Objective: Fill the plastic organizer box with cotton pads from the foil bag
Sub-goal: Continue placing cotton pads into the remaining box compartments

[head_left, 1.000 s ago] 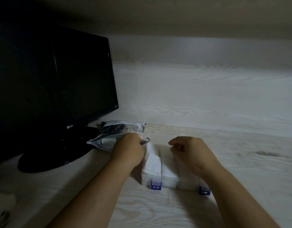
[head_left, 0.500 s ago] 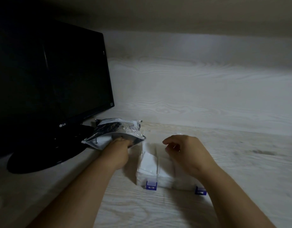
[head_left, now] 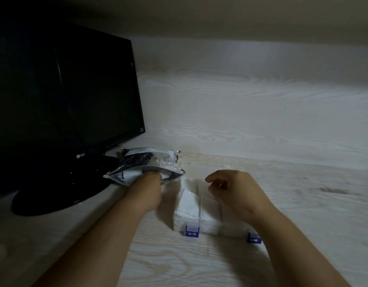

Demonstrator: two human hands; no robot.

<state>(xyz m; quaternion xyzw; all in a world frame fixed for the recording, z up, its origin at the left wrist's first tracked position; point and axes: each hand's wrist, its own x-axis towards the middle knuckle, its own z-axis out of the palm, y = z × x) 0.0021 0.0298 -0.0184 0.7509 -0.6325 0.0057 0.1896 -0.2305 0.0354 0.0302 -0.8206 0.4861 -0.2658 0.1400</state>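
While left hand (head_left: 147,190) is inside foil bag (head_left: 147,161), grip hidden | right hand (head_left: 238,192) loose, empty, over organizer box (head_left: 208,225)

Crumpled foil bag (head_left: 147,165) lies beside the organizer box (head_left: 209,227), seemingly holding white pads (head_left: 187,201).

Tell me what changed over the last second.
The left hand slid from the right corner of the bag into its mouth; its fingers are now hidden inside, so no grip can be seen. The right hand still hovers loosely curled over the box, holding nothing. Bag, box and monitor stayed put.
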